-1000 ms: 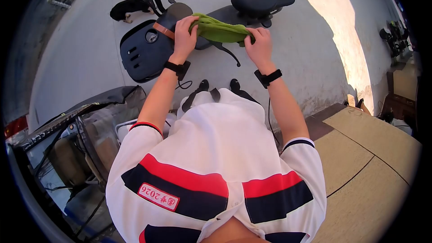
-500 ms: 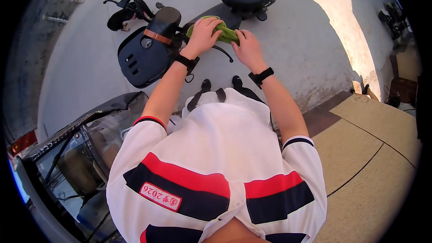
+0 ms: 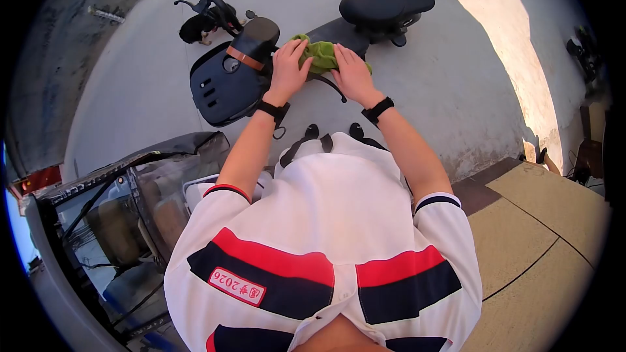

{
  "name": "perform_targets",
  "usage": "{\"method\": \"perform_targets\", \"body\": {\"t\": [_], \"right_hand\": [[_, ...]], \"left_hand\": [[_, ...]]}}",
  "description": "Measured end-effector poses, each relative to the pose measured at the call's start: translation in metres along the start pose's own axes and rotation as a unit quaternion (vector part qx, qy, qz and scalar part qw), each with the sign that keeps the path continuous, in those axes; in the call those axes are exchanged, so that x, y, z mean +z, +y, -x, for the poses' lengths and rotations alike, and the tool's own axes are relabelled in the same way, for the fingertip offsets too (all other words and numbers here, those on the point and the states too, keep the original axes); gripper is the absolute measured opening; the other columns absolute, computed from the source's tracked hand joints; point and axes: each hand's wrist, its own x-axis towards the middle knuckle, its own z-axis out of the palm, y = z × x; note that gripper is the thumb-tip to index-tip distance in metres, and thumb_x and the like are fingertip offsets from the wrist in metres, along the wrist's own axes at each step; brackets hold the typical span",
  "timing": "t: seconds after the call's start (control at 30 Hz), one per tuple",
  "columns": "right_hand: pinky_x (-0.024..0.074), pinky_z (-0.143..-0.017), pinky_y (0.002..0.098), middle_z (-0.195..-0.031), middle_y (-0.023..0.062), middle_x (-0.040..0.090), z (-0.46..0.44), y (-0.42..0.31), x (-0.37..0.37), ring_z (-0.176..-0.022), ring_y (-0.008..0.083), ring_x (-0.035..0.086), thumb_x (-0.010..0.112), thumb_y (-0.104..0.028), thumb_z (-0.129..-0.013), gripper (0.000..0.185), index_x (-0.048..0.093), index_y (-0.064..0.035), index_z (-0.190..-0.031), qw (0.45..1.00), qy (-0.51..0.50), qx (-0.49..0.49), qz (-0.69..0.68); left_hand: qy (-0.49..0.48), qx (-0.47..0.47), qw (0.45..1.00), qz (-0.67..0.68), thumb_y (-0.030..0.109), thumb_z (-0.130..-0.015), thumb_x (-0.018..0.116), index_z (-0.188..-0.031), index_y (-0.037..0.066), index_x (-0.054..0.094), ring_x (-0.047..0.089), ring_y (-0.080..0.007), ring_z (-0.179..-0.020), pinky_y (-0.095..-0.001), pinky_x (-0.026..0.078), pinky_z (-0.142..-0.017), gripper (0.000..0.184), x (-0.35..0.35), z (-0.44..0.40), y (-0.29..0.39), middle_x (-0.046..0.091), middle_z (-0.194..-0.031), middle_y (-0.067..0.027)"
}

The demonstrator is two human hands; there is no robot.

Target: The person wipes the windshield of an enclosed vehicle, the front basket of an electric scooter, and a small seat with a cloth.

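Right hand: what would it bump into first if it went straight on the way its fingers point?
Past the cloth it touches, the right hand would probably meet the scooter first, though depth is hard to tell.

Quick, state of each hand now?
Left hand: closed, holding the bunched green cloth.
Right hand: closed, holding the same cloth, fingers over its other end.
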Motion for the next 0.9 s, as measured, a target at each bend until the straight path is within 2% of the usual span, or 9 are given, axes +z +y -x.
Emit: {"method": "perform_targets", "body": {"t": [0.13, 0.23, 0.37, 0.47, 0.57, 0.6, 0.67, 0.77, 0.9], "right_hand": [[0.0502, -0.093, 0.0446, -0.125, 0.0191, 0.060, -0.003, 0.009, -0.007, -0.109, 0.0365, 0.061, 0.069, -0.018, -0.085, 0.060, 0.047, 0.0004, -0.139, 0.991, -0.079, 0.084, -0.068], [0.0520, -0.088, 0.0441, -0.121, 0.0165, 0.062, -0.006, 0.012, -0.016, -0.103, 0.0352, 0.063, 0.069, -0.018, -0.085, 0.055, 0.050, -0.0024, -0.135, 0.984, -0.127, 0.099, -0.076], [0.0521, -0.089, 0.0421, -0.119, 0.0147, 0.063, 0.001, 0.020, -0.025, -0.105, 0.0337, 0.063, 0.070, -0.016, -0.085, 0.047, 0.056, -0.0029, -0.127, 0.987, -0.101, 0.069, -0.101], [0.0519, -0.088, 0.0417, -0.115, 0.0133, 0.064, 0.007, 0.029, -0.031, -0.104, 0.0332, 0.062, 0.073, -0.014, -0.083, 0.043, 0.059, -0.0020, -0.122, 0.991, -0.059, 0.034, -0.114], [0.0515, -0.085, 0.0411, -0.108, 0.0127, 0.064, 0.004, 0.035, -0.044, -0.099, 0.0326, 0.062, 0.073, -0.016, -0.083, 0.044, 0.059, -0.0022, -0.122, 0.987, -0.060, 0.032, -0.144], [0.0512, -0.084, 0.0409, -0.106, 0.0129, 0.063, 0.003, 0.033, -0.050, -0.098, 0.0324, 0.061, 0.074, -0.016, -0.082, 0.043, 0.060, -0.0020, -0.121, 0.984, -0.059, 0.055, -0.157], [0.0507, -0.082, 0.0405, -0.102, 0.0135, 0.061, -0.004, 0.026, -0.060, -0.095, 0.0321, 0.060, 0.075, -0.017, -0.081, 0.042, 0.062, -0.0017, -0.118, 0.976, -0.057, 0.101, -0.184], [0.0502, -0.082, 0.0399, -0.103, 0.0144, 0.059, 0.000, 0.033, -0.043, -0.096, 0.0311, 0.059, 0.076, -0.017, -0.080, 0.041, 0.063, -0.0019, -0.117, 0.983, -0.044, 0.102, -0.142], [0.0493, -0.082, 0.0405, -0.102, 0.0146, 0.057, 0.004, 0.029, -0.038, -0.096, 0.0322, 0.057, 0.075, -0.009, -0.077, 0.034, 0.062, -0.0021, -0.108, 0.989, -0.044, 0.087, -0.111]], "left_hand": [[0.010, -0.021, 1.000, -0.013, 0.020, -0.087, 0.071, -0.127, 0.002, 0.062, 0.056, -0.0349, -0.119, -0.0441, 0.042, -0.102, 0.044, 0.000, -0.004, 0.000, 0.062, -0.125, -0.0160], [-0.005, -0.044, 0.999, 0.022, 0.019, -0.086, 0.070, -0.121, 0.001, 0.064, 0.057, -0.0349, -0.117, -0.0462, 0.040, -0.103, 0.039, 0.006, -0.015, 0.004, 0.064, -0.119, -0.0166], [-0.008, -0.013, 1.000, 0.001, 0.016, -0.089, 0.066, -0.116, 0.000, 0.065, 0.059, -0.0355, -0.114, -0.0487, 0.040, -0.105, 0.032, 0.022, -0.022, 0.010, 0.066, -0.114, -0.0181], [0.007, 0.008, 0.999, 0.032, 0.008, -0.089, 0.061, -0.115, 0.001, 0.065, 0.060, -0.0353, -0.113, -0.0468, 0.041, -0.103, 0.027, 0.038, -0.024, 0.007, 0.067, -0.112, -0.0166], [-0.024, -0.020, 0.990, 0.139, 0.001, -0.087, 0.058, -0.113, 0.002, 0.065, 0.060, -0.0349, -0.112, -0.0456, 0.042, -0.102, 0.026, 0.034, -0.030, 0.020, 0.068, -0.111, -0.0148], [-0.006, -0.030, 0.988, 0.153, -0.004, -0.083, 0.059, -0.112, 0.002, 0.065, 0.061, -0.0341, -0.109, -0.0434, 0.044, -0.099, 0.030, 0.033, -0.029, 0.027, 0.068, -0.110, -0.0138], [0.005, -0.061, 0.985, 0.163, -0.006, -0.081, 0.060, -0.113, 0.002, 0.065, 0.061, -0.0338, -0.107, -0.0417, 0.045, -0.097, 0.034, 0.031, -0.026, 0.035, 0.068, -0.109, -0.0141], [0.029, -0.065, 0.990, 0.122, -0.007, -0.079, 0.062, -0.118, 0.003, 0.063, 0.060, -0.0327, -0.095, -0.0412, 0.046, -0.088, 0.040, 0.020, -0.018, 0.053, 0.063, -0.101, -0.0121], [0.029, -0.089, 0.991, 0.095, -0.005, -0.082, 0.063, -0.118, 0.003, 0.063, 0.056, -0.0315, -0.088, -0.0422, 0.046, -0.081, 0.038, 0.016, 0.003, 0.047, 0.056, -0.093, -0.0108]]}}
